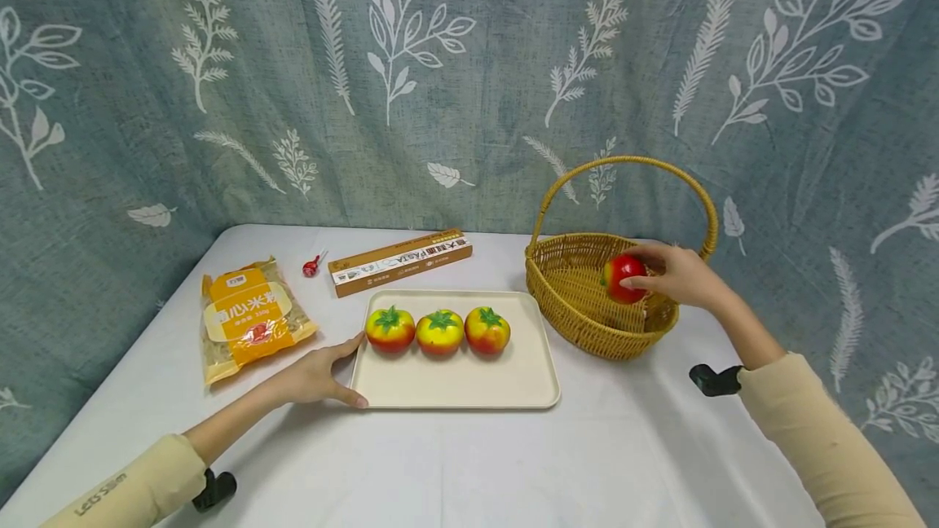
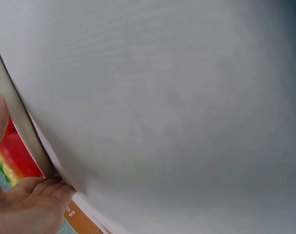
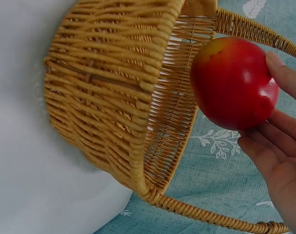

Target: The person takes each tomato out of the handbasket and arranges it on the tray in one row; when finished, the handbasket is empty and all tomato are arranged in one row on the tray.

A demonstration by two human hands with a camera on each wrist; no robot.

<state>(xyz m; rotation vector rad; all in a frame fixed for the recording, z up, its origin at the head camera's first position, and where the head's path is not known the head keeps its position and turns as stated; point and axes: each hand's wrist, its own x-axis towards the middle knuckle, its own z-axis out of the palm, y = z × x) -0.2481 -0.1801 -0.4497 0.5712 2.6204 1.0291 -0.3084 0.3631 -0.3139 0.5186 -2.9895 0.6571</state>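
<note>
In the head view my right hand (image 1: 681,274) holds a red tomato (image 1: 626,278) just above the wicker basket (image 1: 587,341). Thumb and fingers grip it from the side, and its yellowish end shows in the right wrist view, beside the basket's rim (image 3: 148,97). At the left, my left hand (image 1: 315,373) touches the short side of a cream tray (image 1: 455,385), fingers spread along the rim and thumb at the front corner. Three red-and-yellow tomatoes with green tops stand in a row on the tray: left tomato (image 1: 390,329), middle tomato (image 1: 440,332), right tomato (image 1: 487,331).
Left of the tray lies an orange-and-clear food bag (image 1: 253,316). A red lollipop (image 1: 311,267) and a long pasta box (image 1: 399,261) lie behind. The basket's tall handle (image 1: 623,160) arches over its opening. A patterned curtain (image 1: 469,104) hangs behind the white table (image 1: 469,463).
</note>
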